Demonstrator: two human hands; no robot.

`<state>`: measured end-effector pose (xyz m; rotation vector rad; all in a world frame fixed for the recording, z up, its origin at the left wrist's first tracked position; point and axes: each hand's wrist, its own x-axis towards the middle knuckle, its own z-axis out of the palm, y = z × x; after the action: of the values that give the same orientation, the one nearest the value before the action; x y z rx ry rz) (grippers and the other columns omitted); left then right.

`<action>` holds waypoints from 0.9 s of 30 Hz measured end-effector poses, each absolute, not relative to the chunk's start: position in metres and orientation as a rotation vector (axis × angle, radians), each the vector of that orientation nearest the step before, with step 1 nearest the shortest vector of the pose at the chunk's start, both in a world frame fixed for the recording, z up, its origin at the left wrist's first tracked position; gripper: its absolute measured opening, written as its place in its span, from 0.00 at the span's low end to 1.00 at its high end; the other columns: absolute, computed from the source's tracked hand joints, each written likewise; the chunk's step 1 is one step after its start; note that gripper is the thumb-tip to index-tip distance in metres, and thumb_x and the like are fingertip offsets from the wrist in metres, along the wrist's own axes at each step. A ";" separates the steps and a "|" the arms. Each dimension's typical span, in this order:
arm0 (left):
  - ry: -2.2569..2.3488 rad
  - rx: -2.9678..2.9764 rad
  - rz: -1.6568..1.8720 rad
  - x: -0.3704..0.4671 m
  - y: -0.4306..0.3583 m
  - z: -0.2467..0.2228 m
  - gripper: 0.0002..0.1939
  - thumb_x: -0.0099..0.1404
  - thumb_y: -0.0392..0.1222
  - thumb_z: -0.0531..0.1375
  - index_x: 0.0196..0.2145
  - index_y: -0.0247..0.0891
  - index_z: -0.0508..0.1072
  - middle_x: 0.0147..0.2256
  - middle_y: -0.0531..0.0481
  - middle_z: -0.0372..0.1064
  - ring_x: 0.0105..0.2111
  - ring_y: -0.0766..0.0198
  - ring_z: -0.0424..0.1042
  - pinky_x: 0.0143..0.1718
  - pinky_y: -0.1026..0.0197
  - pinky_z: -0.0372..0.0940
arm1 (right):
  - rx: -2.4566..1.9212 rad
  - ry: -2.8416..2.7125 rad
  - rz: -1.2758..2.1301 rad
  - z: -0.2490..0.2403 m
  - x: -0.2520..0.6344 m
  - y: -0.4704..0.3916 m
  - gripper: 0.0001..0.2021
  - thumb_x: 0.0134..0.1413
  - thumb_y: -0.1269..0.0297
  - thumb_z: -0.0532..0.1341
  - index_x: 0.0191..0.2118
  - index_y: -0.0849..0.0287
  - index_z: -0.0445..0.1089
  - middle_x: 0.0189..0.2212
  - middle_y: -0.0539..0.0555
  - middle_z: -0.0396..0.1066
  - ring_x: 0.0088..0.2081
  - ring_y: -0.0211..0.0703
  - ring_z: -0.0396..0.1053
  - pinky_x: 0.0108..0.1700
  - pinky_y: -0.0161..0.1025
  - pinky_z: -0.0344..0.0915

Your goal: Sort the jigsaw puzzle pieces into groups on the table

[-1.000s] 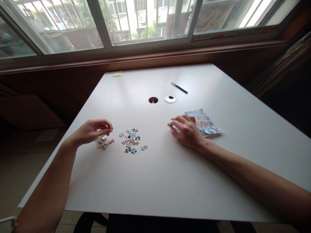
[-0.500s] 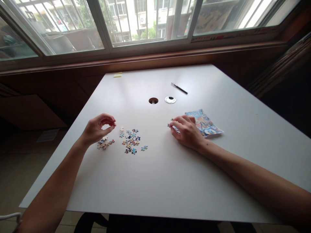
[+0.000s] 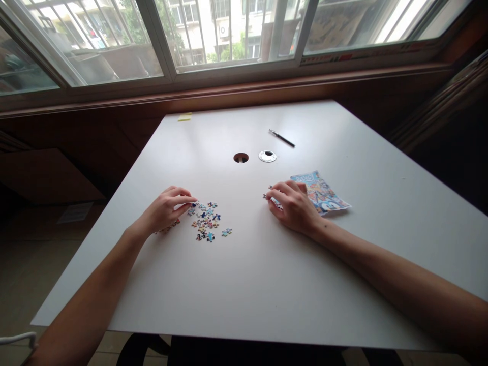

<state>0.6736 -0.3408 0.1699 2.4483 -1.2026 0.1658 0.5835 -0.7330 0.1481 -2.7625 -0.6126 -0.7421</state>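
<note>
My left hand (image 3: 170,207) has its thumb and index finger pinched on a small dark-blue jigsaw puzzle piece (image 3: 194,204), low at the upper left edge of a loose cluster of colourful puzzle pieces (image 3: 206,219). Beneath that hand, partly covered, lies another little pile of pieces (image 3: 173,225). My right hand (image 3: 292,206) rests on the table with loosely curved, slightly parted fingers over more puzzle pieces (image 3: 265,196); most of these are hidden by the fingers. Just beyond the right hand is a crumpled blue picture sheet or bag (image 3: 322,193).
Farther back on the white table (image 3: 244,284) are a round hole (image 3: 241,158), its metal cover (image 3: 267,156) and a black pen (image 3: 282,138). A yellow sticker (image 3: 185,117) marks the far left edge. Behind the table runs a window (image 3: 232,35).
My left hand has moved right and down to the cluster's edge and taken hold of a piece. The piece there showed a pale face before and shows dark blue now. My right hand stays put.
</note>
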 end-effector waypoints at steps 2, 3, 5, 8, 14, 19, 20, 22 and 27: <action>-1.181 2.448 0.114 0.672 -0.344 0.166 0.14 0.72 0.44 0.56 0.49 0.46 0.79 0.46 0.45 0.73 0.47 0.56 0.71 0.48 0.55 0.67 | -2.766 -0.614 -0.738 0.148 0.584 -0.733 0.05 0.63 0.69 0.60 0.39 0.57 0.73 0.41 0.55 0.74 0.46 0.50 0.67 0.50 0.48 0.54; -1.155 2.450 0.091 0.671 -0.346 0.165 0.14 0.72 0.44 0.56 0.49 0.45 0.79 0.47 0.45 0.72 0.47 0.56 0.71 0.49 0.55 0.67 | -2.769 -0.615 -0.736 0.148 0.584 -0.733 0.05 0.63 0.69 0.59 0.39 0.57 0.73 0.41 0.55 0.74 0.46 0.50 0.67 0.50 0.48 0.54; -1.110 2.456 0.057 0.669 -0.349 0.165 0.14 0.72 0.45 0.56 0.50 0.44 0.78 0.48 0.44 0.71 0.49 0.55 0.71 0.50 0.55 0.67 | -2.772 -0.614 -0.731 0.148 0.584 -0.733 0.05 0.63 0.69 0.59 0.39 0.56 0.73 0.41 0.55 0.74 0.47 0.50 0.66 0.50 0.48 0.54; -1.112 2.447 0.005 0.667 -0.349 0.171 0.14 0.72 0.47 0.56 0.50 0.44 0.77 0.48 0.44 0.71 0.49 0.55 0.70 0.51 0.56 0.66 | -2.770 -0.616 -0.729 0.147 0.584 -0.733 0.05 0.63 0.69 0.59 0.39 0.56 0.73 0.42 0.55 0.74 0.47 0.50 0.66 0.50 0.48 0.54; -0.995 2.467 -0.058 0.670 -0.324 0.200 0.11 0.69 0.48 0.60 0.37 0.39 0.78 0.38 0.47 0.74 0.37 0.61 0.72 0.38 0.62 0.66 | -2.768 -0.617 -0.730 0.147 0.583 -0.734 0.05 0.63 0.69 0.59 0.39 0.56 0.73 0.42 0.55 0.74 0.46 0.50 0.66 0.50 0.48 0.53; -0.949 2.549 -0.546 0.669 -0.312 0.213 0.11 0.61 0.50 0.65 0.35 0.41 0.79 0.38 0.48 0.75 0.34 0.62 0.73 0.35 0.64 0.67 | -2.770 -0.612 -0.721 0.148 0.584 -0.733 0.05 0.62 0.69 0.59 0.39 0.56 0.73 0.41 0.55 0.74 0.46 0.50 0.66 0.50 0.48 0.54; -0.930 2.539 -0.599 0.669 -0.313 0.213 0.10 0.62 0.49 0.65 0.35 0.41 0.79 0.38 0.48 0.75 0.34 0.62 0.74 0.34 0.64 0.68 | -2.770 -0.611 -0.724 0.147 0.584 -0.733 0.05 0.63 0.69 0.59 0.39 0.57 0.73 0.41 0.55 0.74 0.46 0.50 0.66 0.50 0.48 0.54; -0.913 2.513 -0.632 0.667 -0.315 0.212 0.09 0.62 0.48 0.63 0.34 0.41 0.80 0.40 0.47 0.75 0.34 0.62 0.74 0.35 0.64 0.68 | -2.769 -0.610 -0.730 0.147 0.584 -0.733 0.05 0.63 0.69 0.59 0.39 0.56 0.73 0.41 0.55 0.74 0.46 0.50 0.66 0.50 0.48 0.54; -0.985 2.474 -0.528 0.668 -0.318 0.209 0.10 0.63 0.45 0.62 0.40 0.44 0.81 0.40 0.47 0.75 0.34 0.62 0.75 0.36 0.64 0.69 | -2.775 -0.615 -0.728 0.147 0.584 -0.732 0.05 0.63 0.69 0.59 0.39 0.56 0.73 0.41 0.55 0.74 0.46 0.50 0.66 0.50 0.47 0.53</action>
<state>0.6679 -0.3181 0.2085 2.4743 -0.9851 -0.5284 0.5839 -0.7324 0.1473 -2.7751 -0.6151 -0.7277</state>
